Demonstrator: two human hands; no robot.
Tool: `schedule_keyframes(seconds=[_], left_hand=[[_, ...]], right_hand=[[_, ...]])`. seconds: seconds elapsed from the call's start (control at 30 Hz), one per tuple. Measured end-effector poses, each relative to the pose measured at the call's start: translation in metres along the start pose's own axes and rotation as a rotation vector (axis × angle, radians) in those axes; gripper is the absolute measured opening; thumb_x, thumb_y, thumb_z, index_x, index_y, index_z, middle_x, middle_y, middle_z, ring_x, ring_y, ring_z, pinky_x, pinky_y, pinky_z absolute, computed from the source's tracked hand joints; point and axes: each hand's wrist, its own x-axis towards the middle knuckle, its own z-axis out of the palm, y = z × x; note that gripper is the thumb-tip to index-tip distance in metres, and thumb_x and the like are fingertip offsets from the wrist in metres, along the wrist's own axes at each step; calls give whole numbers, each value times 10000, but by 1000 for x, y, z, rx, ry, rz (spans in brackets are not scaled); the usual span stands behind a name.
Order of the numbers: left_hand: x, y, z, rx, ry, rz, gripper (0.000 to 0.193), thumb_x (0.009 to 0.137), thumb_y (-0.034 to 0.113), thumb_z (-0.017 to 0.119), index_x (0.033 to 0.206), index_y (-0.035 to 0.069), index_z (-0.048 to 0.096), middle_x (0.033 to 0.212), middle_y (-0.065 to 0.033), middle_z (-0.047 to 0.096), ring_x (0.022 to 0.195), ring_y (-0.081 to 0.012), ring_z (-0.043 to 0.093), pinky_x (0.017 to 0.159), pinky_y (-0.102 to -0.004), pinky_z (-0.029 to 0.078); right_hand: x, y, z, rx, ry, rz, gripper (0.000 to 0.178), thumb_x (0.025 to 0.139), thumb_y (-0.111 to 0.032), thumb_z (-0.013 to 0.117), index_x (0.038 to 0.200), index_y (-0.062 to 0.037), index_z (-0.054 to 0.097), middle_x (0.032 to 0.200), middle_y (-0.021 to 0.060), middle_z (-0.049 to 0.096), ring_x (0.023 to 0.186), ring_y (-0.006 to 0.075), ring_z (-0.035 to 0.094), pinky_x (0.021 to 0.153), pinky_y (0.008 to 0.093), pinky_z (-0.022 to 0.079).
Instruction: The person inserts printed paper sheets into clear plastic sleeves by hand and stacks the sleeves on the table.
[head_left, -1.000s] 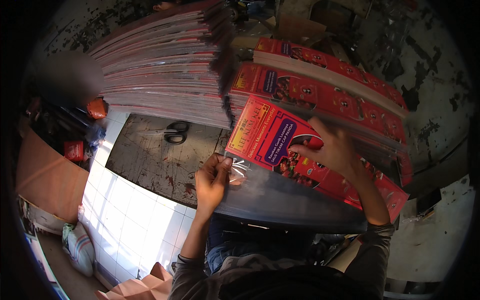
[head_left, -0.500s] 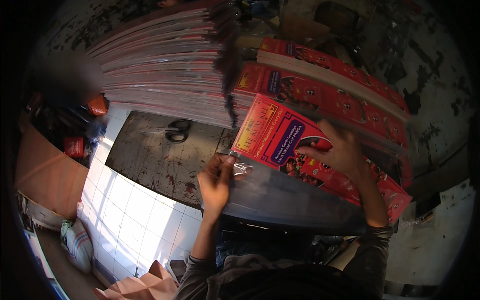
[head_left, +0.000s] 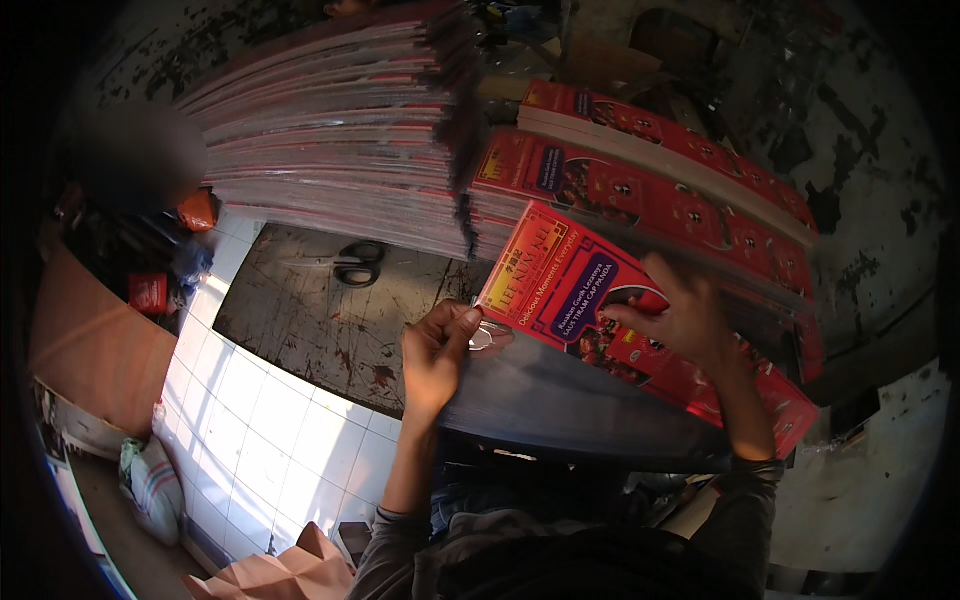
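Note:
A long red printed cardboard strip [head_left: 550, 310] with a yellow end panel and food pictures lies slantwise before me. My left hand [head_left: 437, 350] pinches the near corner of its yellow end between thumb and fingers. Shiny clear plastic film [head_left: 490, 335] shows just beside those fingertips. My right hand [head_left: 695, 315] rests across the middle of the strip, thumb and fingers spread apart on its printed face; the fingers are a little blurred. Beneath the strip is a dark grey, smooth surface [head_left: 530, 390].
Tall layered piles of red-edged sheets [head_left: 330, 130] stand at the far left. Stacked red printed strips [head_left: 640, 195] lie beyond my right hand. Black-handled scissors [head_left: 357, 265] rest on a scratched board [head_left: 300, 320]. White floor tiles [head_left: 270, 430] and a white sack [head_left: 155, 485] are at left.
The strip's yellow end has shifted slightly right and nearer me, with my left hand following rightward. My right hand has moved slightly along with it, fingers still spread.

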Motion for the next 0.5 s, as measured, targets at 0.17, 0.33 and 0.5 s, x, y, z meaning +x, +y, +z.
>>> schedule_keyframes(seconds=[0.17, 0.33, 0.5], left_hand=[[-4, 3, -2, -52, 13, -29, 161, 881, 111, 525, 814, -31, 561, 681, -58, 577, 621, -106, 529, 566, -216, 423], [-4, 1, -10, -121, 126, 17, 182, 884, 130, 529, 777, -12, 568, 624, -29, 575, 556, -58, 505, 546, -176, 401], [-5, 37, -24, 46, 42, 136, 216, 906, 149, 482, 923, -60, 531, 906, -198, 627, 906, -239, 625, 863, -356, 465]], right_hand=[[4, -4, -3, -17, -10, -60, 431, 662, -411, 739, 788, -61, 520, 593, 70, 580, 532, 231, 606, 456, 329, 478], [-1, -11, 3, 7, -270, -125, 435, 716, -481, 662, 818, -76, 540, 524, 55, 536, 458, 224, 571, 429, 317, 456], [4, -24, 11, -59, -279, -184, 426, 683, -451, 704, 769, -65, 545, 586, 53, 551, 499, 207, 571, 463, 307, 439]])
